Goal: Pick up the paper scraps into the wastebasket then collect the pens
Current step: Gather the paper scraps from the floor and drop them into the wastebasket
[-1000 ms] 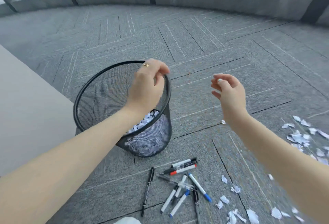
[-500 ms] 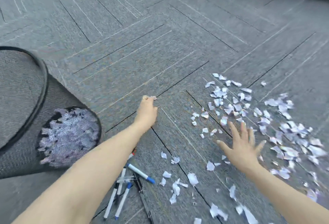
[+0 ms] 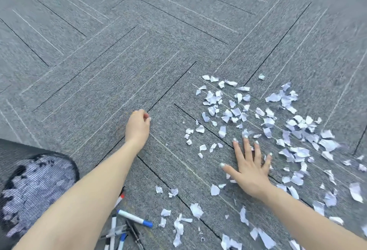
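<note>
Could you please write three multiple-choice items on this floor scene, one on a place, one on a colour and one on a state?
1. Where do the pens lie?
A. Among the far scraps
B. Near the bottom edge, between the wastebasket and the near paper scraps
C. Inside the wastebasket

2. What colour is the cap of the white pen nearest the scraps?
A. Blue
B. Green
C. Yellow

3. How is the right hand held?
A. Clenched in a fist
B. Gripping a pen
C. Fingers spread straight, low over the carpet among the scraps

Answers: 1 B, the pens show by the left forearm, right of the mesh basket. 2 A, its end is plainly blue. 3 C, all fingers fan out straight; the left hand is the curled one.
</note>
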The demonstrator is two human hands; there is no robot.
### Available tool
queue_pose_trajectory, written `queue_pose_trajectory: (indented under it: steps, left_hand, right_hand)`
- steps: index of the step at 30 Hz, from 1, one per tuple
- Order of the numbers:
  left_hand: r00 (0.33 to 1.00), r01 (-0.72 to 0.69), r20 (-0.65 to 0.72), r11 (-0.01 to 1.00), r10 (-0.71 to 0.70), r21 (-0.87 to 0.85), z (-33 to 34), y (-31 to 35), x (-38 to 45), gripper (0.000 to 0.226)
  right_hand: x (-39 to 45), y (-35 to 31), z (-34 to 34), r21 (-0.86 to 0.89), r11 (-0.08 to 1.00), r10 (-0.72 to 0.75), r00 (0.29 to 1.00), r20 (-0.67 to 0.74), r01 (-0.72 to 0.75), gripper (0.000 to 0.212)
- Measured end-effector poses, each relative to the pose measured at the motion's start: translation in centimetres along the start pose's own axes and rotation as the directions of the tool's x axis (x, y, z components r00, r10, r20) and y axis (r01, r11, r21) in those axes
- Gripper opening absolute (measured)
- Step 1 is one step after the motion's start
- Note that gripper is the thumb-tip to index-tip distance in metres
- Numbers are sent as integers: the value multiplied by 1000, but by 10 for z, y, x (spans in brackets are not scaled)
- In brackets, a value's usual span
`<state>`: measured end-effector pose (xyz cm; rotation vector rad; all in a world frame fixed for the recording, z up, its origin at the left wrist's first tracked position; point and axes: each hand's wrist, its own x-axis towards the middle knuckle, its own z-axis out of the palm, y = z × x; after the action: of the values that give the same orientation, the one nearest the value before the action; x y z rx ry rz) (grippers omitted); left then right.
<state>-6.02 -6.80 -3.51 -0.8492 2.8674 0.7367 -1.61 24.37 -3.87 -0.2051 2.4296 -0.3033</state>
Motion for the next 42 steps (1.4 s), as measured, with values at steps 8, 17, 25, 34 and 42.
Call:
queue_pose_trajectory:
  steps: [8, 17, 25, 34, 42]
  left_hand:
    - [734, -397, 576, 915, 360, -67, 41, 141, 0, 11]
    - [857, -305, 445, 952, 260, 31, 62, 191, 68, 52]
    - [811, -498, 404, 862, 424, 96, 87, 171, 48, 57]
    - [715, -663, 189, 739, 673, -122, 77, 132, 6, 50]
    - [578, -775, 476, 629, 663, 66, 91, 155, -6, 65]
  right_hand:
    - [0, 1, -10, 41, 999, -19, 992, 122, 14, 84]
    - [2, 3, -13, 83, 997, -28, 981, 190, 12, 83]
    - [5, 3, -17, 81, 997, -33, 971, 235, 14, 81]
    - [5, 3, -17, 90, 996, -26, 970, 243, 4, 83]
    - [4, 1, -16, 77, 997, -10, 974, 226, -8, 85]
